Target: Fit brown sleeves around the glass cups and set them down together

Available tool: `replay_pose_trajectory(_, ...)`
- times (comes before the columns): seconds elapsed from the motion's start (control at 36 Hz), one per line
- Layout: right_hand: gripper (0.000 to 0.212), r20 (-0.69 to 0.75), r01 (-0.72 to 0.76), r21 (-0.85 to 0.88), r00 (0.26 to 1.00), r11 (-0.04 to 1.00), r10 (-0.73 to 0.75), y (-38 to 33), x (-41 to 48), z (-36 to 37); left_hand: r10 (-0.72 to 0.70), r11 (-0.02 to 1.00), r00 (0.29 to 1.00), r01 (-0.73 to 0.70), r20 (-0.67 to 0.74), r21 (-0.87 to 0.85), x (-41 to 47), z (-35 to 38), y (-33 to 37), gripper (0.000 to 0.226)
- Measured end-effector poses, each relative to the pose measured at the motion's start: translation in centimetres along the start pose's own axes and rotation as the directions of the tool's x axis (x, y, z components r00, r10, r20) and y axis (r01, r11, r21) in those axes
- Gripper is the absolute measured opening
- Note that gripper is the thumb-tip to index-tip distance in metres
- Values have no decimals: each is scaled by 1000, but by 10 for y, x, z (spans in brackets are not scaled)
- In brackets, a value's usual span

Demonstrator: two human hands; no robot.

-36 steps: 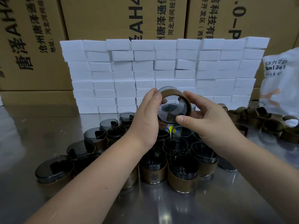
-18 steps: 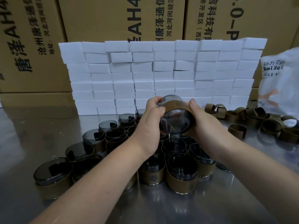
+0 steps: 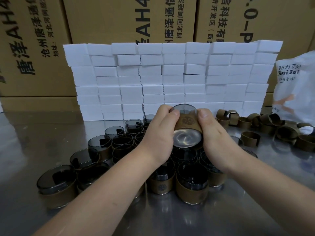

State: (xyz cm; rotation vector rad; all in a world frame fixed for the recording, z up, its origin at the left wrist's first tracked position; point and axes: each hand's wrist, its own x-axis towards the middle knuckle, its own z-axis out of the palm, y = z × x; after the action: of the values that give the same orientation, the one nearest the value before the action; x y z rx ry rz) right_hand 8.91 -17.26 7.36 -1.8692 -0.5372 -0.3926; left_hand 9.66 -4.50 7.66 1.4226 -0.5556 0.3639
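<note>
Both hands hold one smoky glass cup point(image 3: 186, 139) on its side above the table, its thick base facing me. A brown sleeve point(image 3: 186, 122) with a stamped emblem wraps its middle. My left hand point(image 3: 159, 133) grips the cup's left side, thumb on the sleeve's upper edge. My right hand point(image 3: 214, 135) grips the right side, thumb on the sleeve near the rim. Below the hands stands a cluster of sleeved cups point(image 3: 191, 186), upright and packed together; my arms hide some of them.
Several loose brown sleeves point(image 3: 265, 126) lie at the right on the steel table point(image 3: 34, 137). A wall of white foam blocks point(image 3: 170, 79) stands behind the cups, cardboard boxes point(image 3: 109, 17) behind it. A white plastic bag point(image 3: 296, 86) sits at the far right.
The cup has turned from mouth-toward-me to base-toward-me and dropped lower toward the cluster. Both hands shifted round it, thumbs now on the sleeve.
</note>
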Motion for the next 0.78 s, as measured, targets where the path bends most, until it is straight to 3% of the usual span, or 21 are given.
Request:
replay_pose_trajectory(0.36,70,-8,115,-3,993,993,-115,-2,-4,6,103,994,994,-103,-19,28,-7,1,2,22)
replay_pose_trajectory(0.47,72,-9,132,2,991,991,-132,-3,-5,7,136,990,991,-136,-9,36,-7,0,3,32)
replay_pose_trajectory(0.78,69,-40,155,-18,987,988,-156,-2,-4,6,191,971,981,-184,-30,149,-8,0,6,24)
